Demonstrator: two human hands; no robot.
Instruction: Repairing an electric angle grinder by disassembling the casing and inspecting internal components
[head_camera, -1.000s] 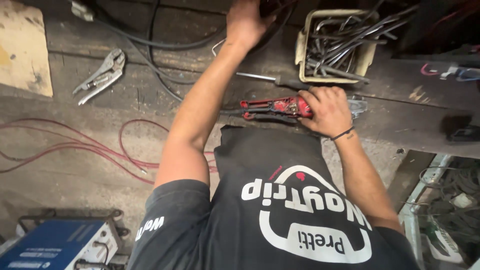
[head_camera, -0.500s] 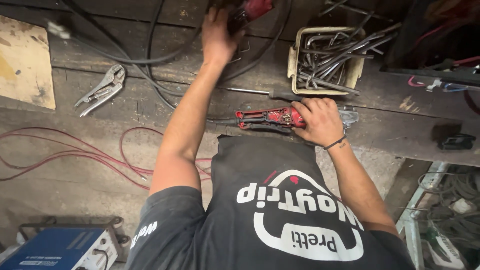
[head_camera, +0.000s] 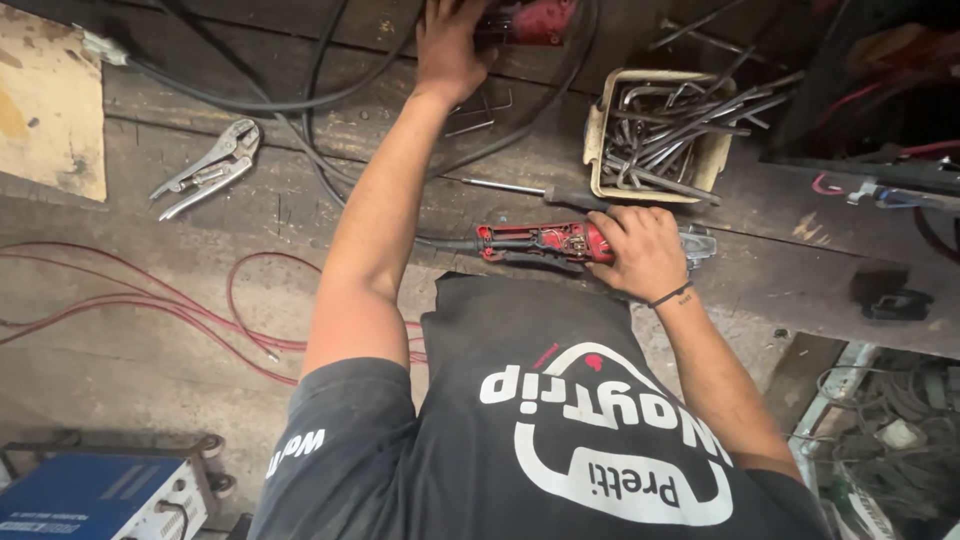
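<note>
**Both hands on red tools, nothing yet lifted**

We have our right hand (head_camera: 640, 252) closed over the red angle grinder (head_camera: 545, 242), which lies flat on the bench (head_camera: 780, 290) near its front edge. Our left hand (head_camera: 450, 45) reaches to the far side, fingers wrapped on a second red power tool (head_camera: 530, 20) among black cables (head_camera: 300, 100). As we judge it, both tools are gripped but neither is raised; locking pliers (head_camera: 208, 165) lie untouched
</note>
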